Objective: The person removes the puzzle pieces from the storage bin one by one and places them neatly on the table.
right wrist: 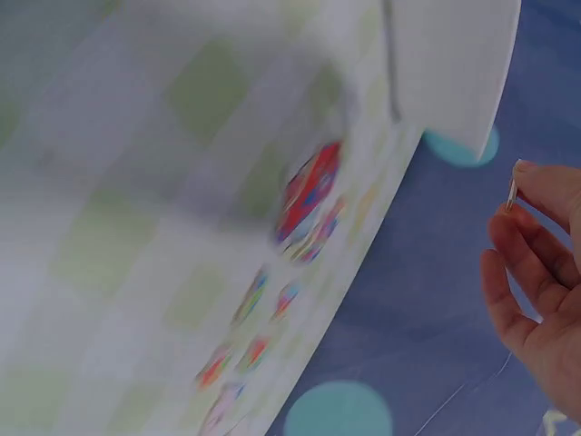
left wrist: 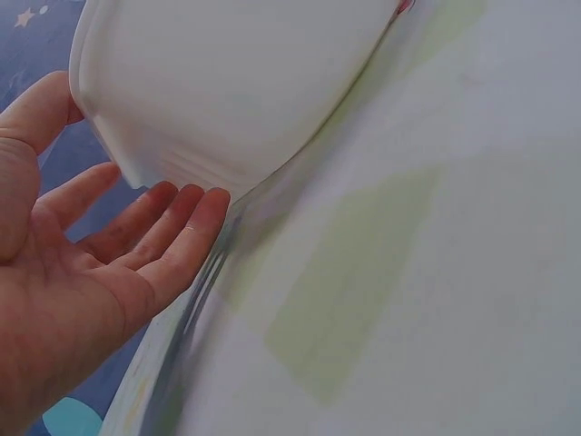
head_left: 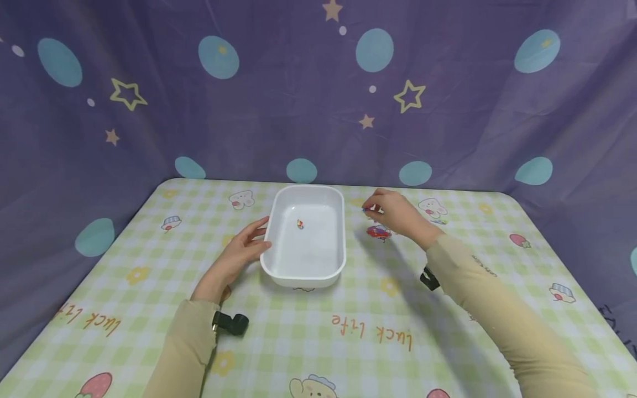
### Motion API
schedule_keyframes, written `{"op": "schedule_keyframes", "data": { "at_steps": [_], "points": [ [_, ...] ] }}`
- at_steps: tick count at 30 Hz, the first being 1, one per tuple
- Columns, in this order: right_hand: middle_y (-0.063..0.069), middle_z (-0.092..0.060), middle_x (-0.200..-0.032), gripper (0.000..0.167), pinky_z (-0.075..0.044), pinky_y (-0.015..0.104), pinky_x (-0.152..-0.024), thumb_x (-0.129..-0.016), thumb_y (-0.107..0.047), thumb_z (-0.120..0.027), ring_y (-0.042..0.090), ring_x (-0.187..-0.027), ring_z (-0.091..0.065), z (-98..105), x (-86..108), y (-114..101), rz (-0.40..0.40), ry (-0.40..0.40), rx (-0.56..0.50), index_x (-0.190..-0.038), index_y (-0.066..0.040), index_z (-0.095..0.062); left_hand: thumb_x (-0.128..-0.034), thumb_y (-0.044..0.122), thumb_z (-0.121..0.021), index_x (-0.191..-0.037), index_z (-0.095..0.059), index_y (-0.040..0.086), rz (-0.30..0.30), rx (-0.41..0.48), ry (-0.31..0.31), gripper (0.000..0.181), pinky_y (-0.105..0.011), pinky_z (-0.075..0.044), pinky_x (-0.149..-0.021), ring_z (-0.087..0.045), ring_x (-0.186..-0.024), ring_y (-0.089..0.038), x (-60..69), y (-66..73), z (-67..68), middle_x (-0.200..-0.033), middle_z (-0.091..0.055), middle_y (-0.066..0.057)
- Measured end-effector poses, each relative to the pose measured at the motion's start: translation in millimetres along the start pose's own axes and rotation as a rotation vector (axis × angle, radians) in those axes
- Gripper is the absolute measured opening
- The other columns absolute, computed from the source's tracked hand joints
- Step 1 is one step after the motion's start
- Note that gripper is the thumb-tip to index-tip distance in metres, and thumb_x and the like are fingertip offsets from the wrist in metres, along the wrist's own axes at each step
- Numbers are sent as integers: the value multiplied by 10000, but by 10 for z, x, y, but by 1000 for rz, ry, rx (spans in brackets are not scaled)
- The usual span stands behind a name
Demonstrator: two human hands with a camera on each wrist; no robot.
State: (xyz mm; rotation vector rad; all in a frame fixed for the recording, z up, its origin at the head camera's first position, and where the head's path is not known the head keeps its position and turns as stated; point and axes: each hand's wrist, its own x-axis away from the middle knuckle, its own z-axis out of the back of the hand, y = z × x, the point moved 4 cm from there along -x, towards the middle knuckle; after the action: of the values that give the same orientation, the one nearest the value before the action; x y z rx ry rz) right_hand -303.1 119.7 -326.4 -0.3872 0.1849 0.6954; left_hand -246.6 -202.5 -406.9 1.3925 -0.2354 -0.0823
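My left hand [head_left: 241, 251] holds the left side of a white rectangular tub [head_left: 269, 268]. Its thumb is at the rim, while the other fingertips touch the outer wall [left wrist: 227, 82]. Inside the tub lies one small red-and-yellow piece [head_left: 300, 224]. To the right of the tub, my right hand [head_left: 395, 213] pinches a small thin piece [right wrist: 512, 194] between thumb and fingertips, above the table. Its edge looks pale in the right wrist view, and the fingers partly hide it. Below that hand, a larger red-and-blue flat piece [head_left: 378, 232] lies on the cloth.
Several small colourful flat pieces [right wrist: 257, 352] lie in loose rows beside the red one, blurred in the right wrist view. A green-checked printed cloth [head_left: 278, 359] covers the table. Behind its far edge hangs a purple curtain [head_left: 298, 110] with stars and ovals.
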Motion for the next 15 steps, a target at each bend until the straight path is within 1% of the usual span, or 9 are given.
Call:
{"op": "schedule_keyframes", "data": {
  "at_steps": [5, 9, 15],
  "points": [
    [76, -632, -907, 146, -501, 324, -686, -821, -99, -655, 194, -781, -608, 20, 156, 216, -33, 7, 38, -955, -66, -699, -863, 172, -603, -1432, -277, 241, -2, -5, -3, 659, -359, -456, -906, -437, -1223, -307, 6, -3, 8, -1408, -360, -118],
    [75, -634, -909, 146, -503, 332, -686, -825, -96, -650, 200, -777, -606, 8, 284, 381, -74, -8, 59, -959, -59, -696, -867, 176, -599, -1432, -276, 238, -6, -3, -5, 654, -362, -456, -905, -437, -1223, -313, 12, 6, 10, -1406, -360, -121],
    [87, -634, -915, 153, -500, 350, -695, -824, -89, -648, 220, -793, -603, -7, 455, 555, -139, -44, 60, -963, -40, -693, -867, 184, -601, -1432, -277, 237, -9, 2, -12, 654, -357, -462, -896, -438, -1218, -313, 10, 15, 1, -1404, -361, -122]
  ]
}}
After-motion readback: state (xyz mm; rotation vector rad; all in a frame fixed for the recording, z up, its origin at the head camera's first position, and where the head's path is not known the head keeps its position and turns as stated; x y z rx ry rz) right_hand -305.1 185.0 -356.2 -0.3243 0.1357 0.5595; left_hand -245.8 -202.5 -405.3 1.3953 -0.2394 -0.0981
